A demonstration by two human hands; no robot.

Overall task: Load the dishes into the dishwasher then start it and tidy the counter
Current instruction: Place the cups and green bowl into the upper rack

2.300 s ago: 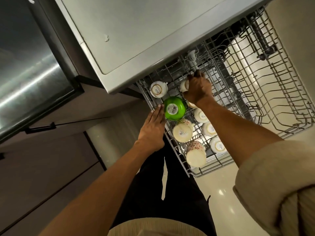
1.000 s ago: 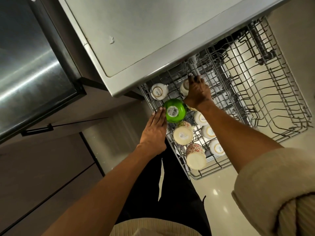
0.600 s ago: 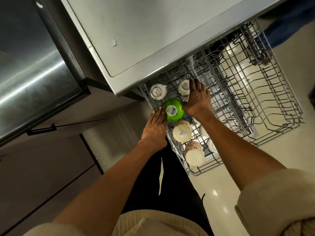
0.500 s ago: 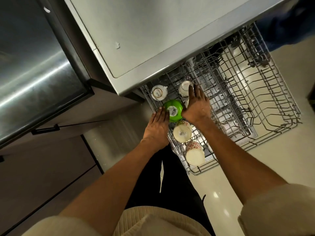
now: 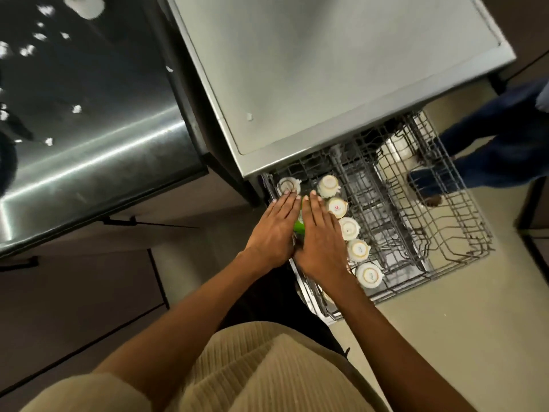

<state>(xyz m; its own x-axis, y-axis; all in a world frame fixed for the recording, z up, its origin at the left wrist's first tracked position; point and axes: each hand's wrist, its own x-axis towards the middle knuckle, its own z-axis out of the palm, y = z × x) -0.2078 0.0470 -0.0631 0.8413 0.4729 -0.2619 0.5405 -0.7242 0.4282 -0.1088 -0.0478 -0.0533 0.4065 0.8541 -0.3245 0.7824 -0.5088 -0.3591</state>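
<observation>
The dishwasher's wire rack [image 5: 439,233] is pulled out below the steel counter top [image 5: 326,72]. Several white cups stand upside down along its left side, among them one [image 5: 349,228] in the row by my right hand and one [image 5: 288,185] at the far corner. A green bowl [image 5: 298,227] shows only as a sliver between my hands. My left hand [image 5: 274,230] lies flat with straight fingers over the rack's left edge. My right hand [image 5: 320,236] lies flat beside it, covering the bowl and the cups beneath.
A dark steel appliance front [image 5: 89,129] and cabinet doors [image 5: 74,307] stand to the left. Another person's legs in blue trousers [image 5: 499,150] are behind the rack at the right. Pale floor [image 5: 460,337] lies to the right of the rack.
My right hand left the cup at the back and came down flat next to my left hand over the green bowl. The camera view shifted, showing more counter and a person's legs.
</observation>
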